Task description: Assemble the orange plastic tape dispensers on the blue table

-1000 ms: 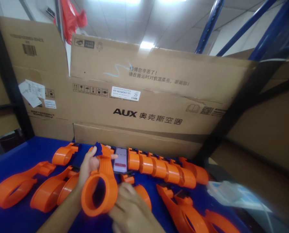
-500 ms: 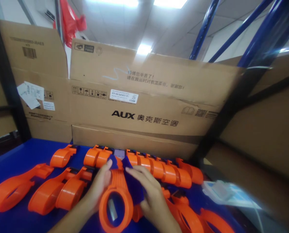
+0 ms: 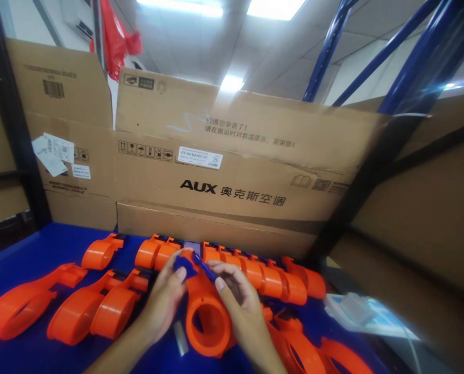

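An orange tape dispenser (image 3: 208, 327) is held up in the middle, its round opening toward me and its narrow end pointing away. My left hand (image 3: 167, 296) is closed around that far end, with the thumb against a dark blue piece (image 3: 185, 266). My right hand (image 3: 237, 296) pinches a slim dark blue strip (image 3: 204, 266) between thumb and fingers. That strip slants down from the dispenser's tip; whether it is joined to the blue piece I cannot tell. Beneath the hands, a short silvery strip (image 3: 180, 338) lies on the blue table surface (image 3: 25, 249).
More orange dispensers (image 3: 111, 311) lie left, in a row at the back (image 3: 251, 272) and at right (image 3: 302, 345). A small grey-purple item (image 3: 192, 248) sits among the back row. Cardboard panels (image 3: 232, 166) stand behind. A clear plastic box (image 3: 354, 309) rests at right near a dark post (image 3: 356, 176).
The dispenser has turned and shifted right, uncovering the silvery strip that showed through its ring. My right fingers have drawn in around the blue strip; my left hand is still at the dispenser's far end.
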